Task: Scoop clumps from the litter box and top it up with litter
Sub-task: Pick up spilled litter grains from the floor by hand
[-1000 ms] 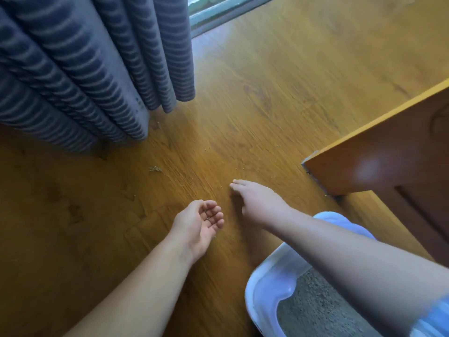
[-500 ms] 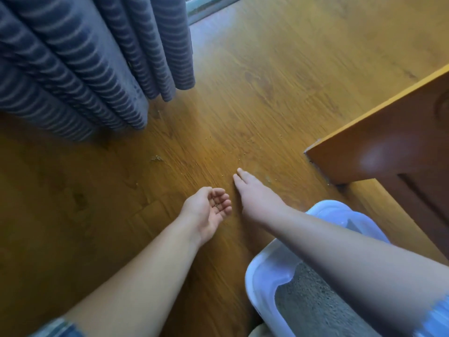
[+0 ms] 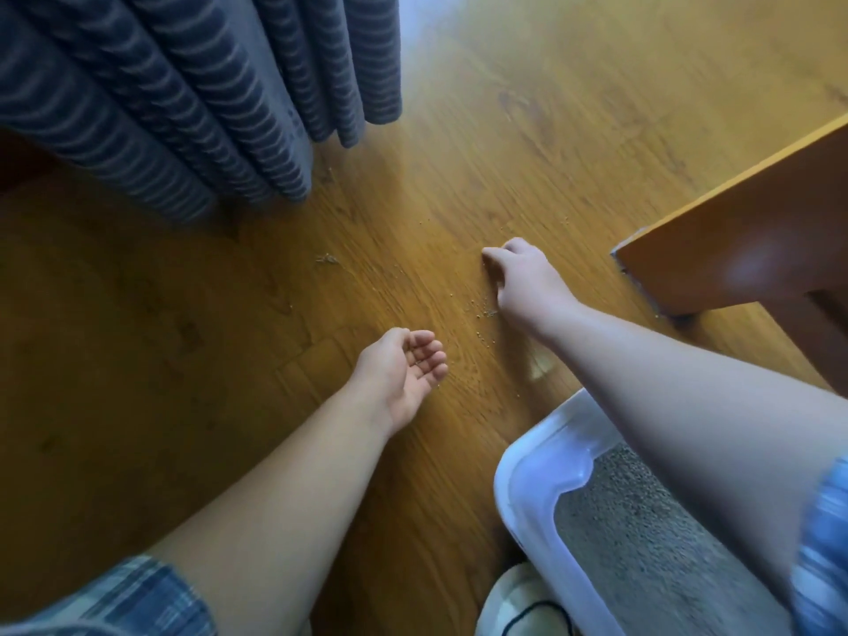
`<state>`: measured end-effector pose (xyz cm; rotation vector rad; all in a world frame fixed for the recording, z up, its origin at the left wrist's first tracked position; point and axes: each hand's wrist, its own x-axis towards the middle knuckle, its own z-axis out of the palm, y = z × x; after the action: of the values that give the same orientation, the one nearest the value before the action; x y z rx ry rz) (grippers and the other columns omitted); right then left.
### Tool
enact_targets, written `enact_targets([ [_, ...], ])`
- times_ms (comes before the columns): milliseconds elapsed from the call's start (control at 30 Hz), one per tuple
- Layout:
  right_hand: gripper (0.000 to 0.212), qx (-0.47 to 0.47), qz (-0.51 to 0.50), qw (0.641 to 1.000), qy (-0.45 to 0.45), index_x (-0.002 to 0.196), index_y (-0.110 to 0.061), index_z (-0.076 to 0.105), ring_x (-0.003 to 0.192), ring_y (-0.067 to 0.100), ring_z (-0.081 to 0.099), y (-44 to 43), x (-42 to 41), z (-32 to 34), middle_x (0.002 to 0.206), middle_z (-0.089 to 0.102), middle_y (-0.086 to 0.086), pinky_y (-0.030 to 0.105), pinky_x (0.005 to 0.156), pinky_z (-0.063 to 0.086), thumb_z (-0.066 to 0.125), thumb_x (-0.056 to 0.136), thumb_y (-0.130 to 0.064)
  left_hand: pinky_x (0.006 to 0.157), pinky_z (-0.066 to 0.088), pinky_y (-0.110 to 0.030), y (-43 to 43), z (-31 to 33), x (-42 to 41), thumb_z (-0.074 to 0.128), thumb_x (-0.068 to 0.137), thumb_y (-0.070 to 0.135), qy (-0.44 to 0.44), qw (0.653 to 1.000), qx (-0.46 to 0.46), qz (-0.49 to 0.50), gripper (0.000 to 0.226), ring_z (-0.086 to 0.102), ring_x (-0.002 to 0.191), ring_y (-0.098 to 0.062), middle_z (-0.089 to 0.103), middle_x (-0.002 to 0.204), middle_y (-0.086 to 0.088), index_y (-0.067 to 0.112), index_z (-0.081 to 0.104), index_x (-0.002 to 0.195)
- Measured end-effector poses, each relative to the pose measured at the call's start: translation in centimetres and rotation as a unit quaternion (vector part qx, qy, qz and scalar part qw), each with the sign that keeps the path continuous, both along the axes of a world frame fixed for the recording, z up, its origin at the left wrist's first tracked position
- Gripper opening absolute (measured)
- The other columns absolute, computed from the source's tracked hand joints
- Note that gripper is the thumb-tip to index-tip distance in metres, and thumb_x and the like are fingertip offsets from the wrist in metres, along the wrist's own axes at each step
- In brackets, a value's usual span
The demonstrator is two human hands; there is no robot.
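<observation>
Scattered tan litter grains lie btwn hands, just beside R hand (curled, grip unclear); L hand cupped open.

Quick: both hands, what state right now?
Left hand: open, palm up, cupped, nothing visible in it.
Right hand: fingers bent onto the brown wooden floor among scattered litter grains; a pinch cannot be told.
</observation>
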<state>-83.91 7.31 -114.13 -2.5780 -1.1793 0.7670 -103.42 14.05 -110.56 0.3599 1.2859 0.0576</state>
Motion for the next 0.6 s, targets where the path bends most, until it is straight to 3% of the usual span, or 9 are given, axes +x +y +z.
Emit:
enact_targets([
  [233,0.041,-0.028,0.058,0.998,-0.022,0.123,-0.028,0.069,0.107,0.021,0.055,-2.3,-1.9,0.1,0.104,0.055,-0.004,0.034,0.086,0.051,0.051,0.092,-0.008,0.068,0.053,-0.032,-0.6,0.0,-0.2,0.038,0.1,0.017,0.001,1.0,-0.003,0.0,0.027,0.06,0.083,-0.022,0.061,0.092,-0.012,0.004,0.062,0.098],
  [300,0.034,-0.036,0.06,0.997,-0.008,0.109,-0.026,0.075,0.1,0.021,0.059,-2.7,-2.2,0.4,0.099,0.057,-0.005,0.03,0.082,0.049,0.053,0.091,-0.008,0.071,0.054,-0.032,-0.8,0.2,0.0,0.037,0.1,0.016,-0.004,1.0,0.0,-0.001,0.027,0.059,0.081,-0.022,0.06,0.088,-0.012,0.003,0.061,0.095],
  [400,0.025,-0.046,0.063,0.997,-0.002,0.089,-0.024,0.074,0.093,0.022,0.06,-2.6,-2.4,0.8,0.093,0.056,-0.004,0.035,0.08,0.051,0.054,0.087,-0.008,0.073,0.052,-0.032,-1.1,0.5,0.4,0.036,0.1,0.013,-0.004,1.0,-0.002,0.003,0.027,0.057,0.075,-0.022,0.058,0.082,-0.011,0.003,0.059,0.09],
  [600,0.022,-0.031,0.077,0.996,0.015,0.092,-0.021,0.073,0.096,0.02,0.058,-2.8,-2.2,1.3,0.096,0.057,-0.004,0.032,0.081,0.048,0.056,0.088,-0.008,0.076,0.053,-0.033,-1.2,0.4,0.6,0.035,0.1,0.013,-0.001,1.0,-0.001,-0.008,0.027,0.057,0.079,-0.022,0.058,0.085,-0.012,0.003,0.06,0.094],
])
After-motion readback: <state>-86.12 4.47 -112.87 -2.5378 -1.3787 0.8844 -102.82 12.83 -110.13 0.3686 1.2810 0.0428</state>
